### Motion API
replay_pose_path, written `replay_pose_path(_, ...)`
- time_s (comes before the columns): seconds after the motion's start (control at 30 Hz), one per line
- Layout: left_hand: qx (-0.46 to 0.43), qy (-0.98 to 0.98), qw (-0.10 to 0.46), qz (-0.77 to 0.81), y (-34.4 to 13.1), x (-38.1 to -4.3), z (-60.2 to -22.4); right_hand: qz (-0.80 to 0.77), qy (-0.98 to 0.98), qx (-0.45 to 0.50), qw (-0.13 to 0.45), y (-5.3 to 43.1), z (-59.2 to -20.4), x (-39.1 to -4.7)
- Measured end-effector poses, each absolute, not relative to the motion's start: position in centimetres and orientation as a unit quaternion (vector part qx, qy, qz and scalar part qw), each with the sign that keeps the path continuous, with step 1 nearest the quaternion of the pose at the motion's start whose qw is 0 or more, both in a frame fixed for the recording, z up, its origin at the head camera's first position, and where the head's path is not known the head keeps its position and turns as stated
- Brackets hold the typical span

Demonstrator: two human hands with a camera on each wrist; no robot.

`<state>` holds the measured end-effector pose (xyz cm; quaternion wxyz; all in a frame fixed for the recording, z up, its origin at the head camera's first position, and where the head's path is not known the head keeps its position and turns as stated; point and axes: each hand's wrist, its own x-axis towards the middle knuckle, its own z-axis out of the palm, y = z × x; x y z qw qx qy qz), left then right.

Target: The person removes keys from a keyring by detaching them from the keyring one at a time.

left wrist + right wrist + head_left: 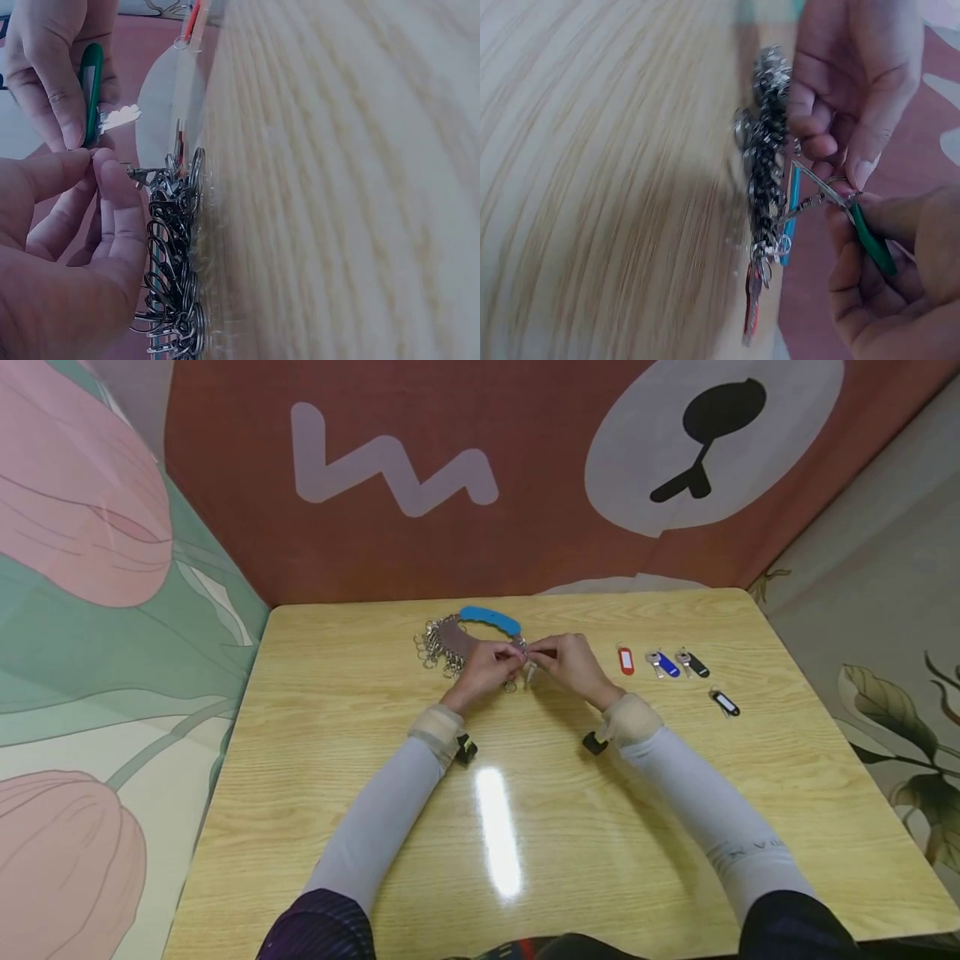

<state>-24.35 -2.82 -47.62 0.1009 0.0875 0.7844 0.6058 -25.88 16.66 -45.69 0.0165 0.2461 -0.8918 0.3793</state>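
Observation:
My right hand (572,664) holds a green key tag (874,244) between thumb and fingers. A silver key (120,118) hangs with that tag. Against the tag's end, my left hand (483,668) pinches a small metal ring (838,180) with thumb and fingertip; the fingertips partly hide it. Just below both hands lies a key holder with a curved blue handle (489,619) and a thick row of metal rings and clasps (430,643). A short metal link runs from this row up toward the pinched ring.
To the right on the wooden table (337,810) lie a red key tag (626,661), a blue key tag (667,665) with keys, a black key tag (698,665) with keys, and another black tag (725,702). A brown printed cloth (420,552) hangs behind the table.

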Motion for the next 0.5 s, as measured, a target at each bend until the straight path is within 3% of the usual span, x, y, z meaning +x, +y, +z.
replay_pose_path(0.5, 0.071, 0.738, 0.124, 0.659, -2.8, -24.2, -47.9, 0.438, -0.890, 0.127, -0.029, 17.0, -47.1, -27.1)
